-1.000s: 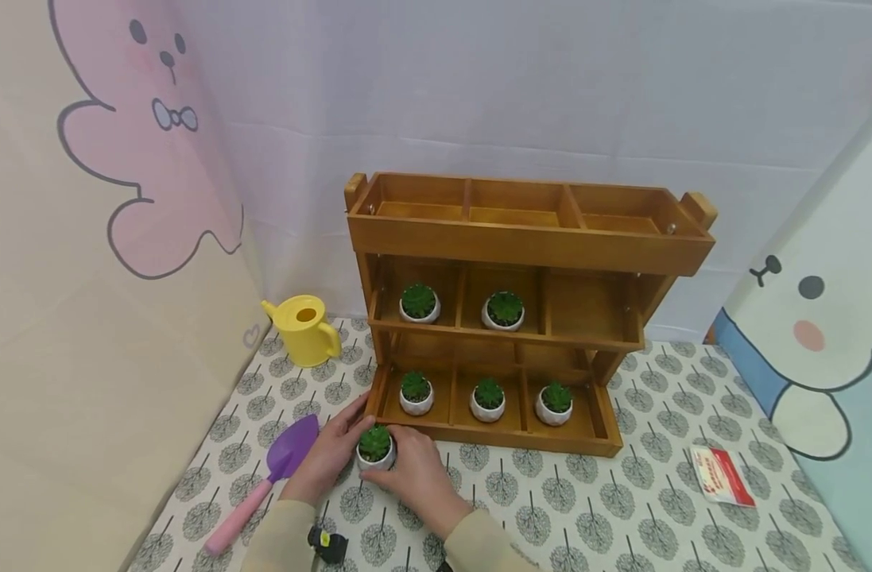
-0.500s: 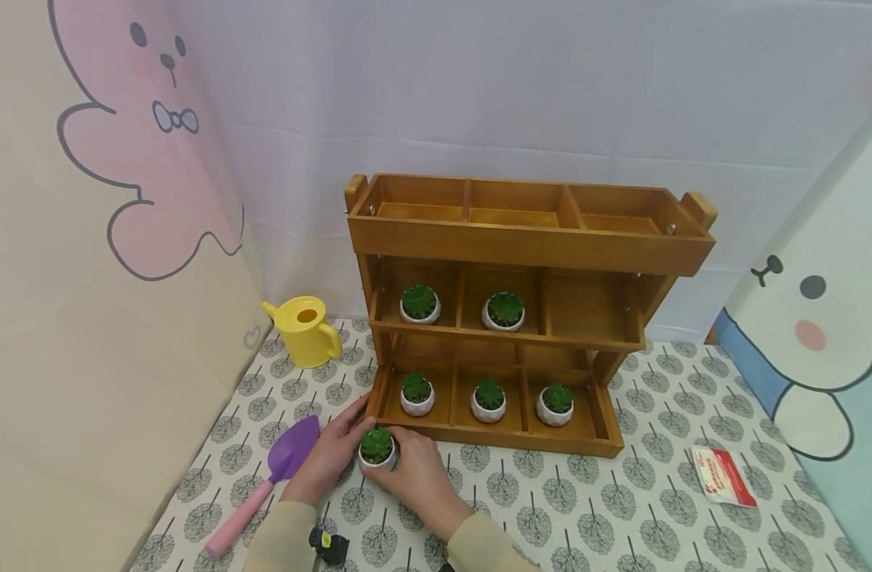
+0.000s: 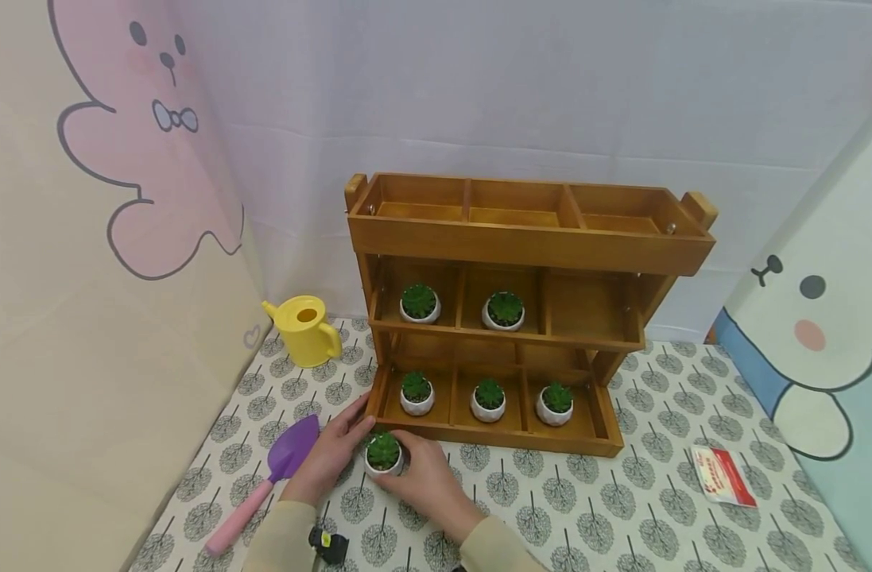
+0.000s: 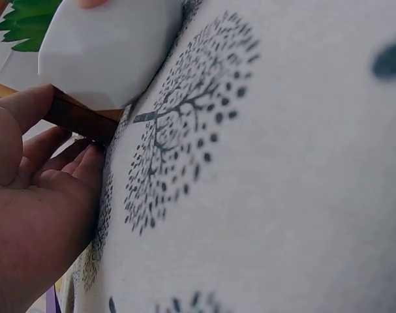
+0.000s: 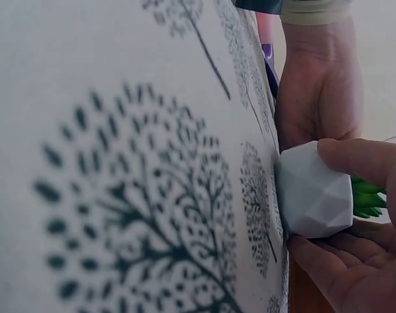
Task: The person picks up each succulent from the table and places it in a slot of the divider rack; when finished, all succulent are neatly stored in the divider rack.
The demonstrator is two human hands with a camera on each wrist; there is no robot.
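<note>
A small succulent in a white faceted pot (image 3: 383, 454) sits low at the tablecloth, just in front of the lower left corner of a wooden plant rack (image 3: 496, 431). My right hand (image 3: 428, 481) grips this pot from its right side; in the right wrist view thumb and fingers lie on either side of the white pot (image 5: 315, 192). Left of the pot, my left hand (image 3: 328, 457) holds the rack's bottom corner. The left wrist view has this left hand (image 4: 41, 195) with its thumb and fingers around the wooden edge (image 4: 80, 120).
Several potted succulents (image 3: 488, 400) fill the bottom tier, and two more (image 3: 503, 310) stand on the middle one. A yellow watering can (image 3: 305, 330) is at the back left. Beside my left arm lies a purple trowel (image 3: 285, 453). A red and white card (image 3: 722, 475) lies at right.
My right hand and the potted succulent have shifted slightly right and toward me, away from the left hand's thumb. The left hand stays at the rack's corner.
</note>
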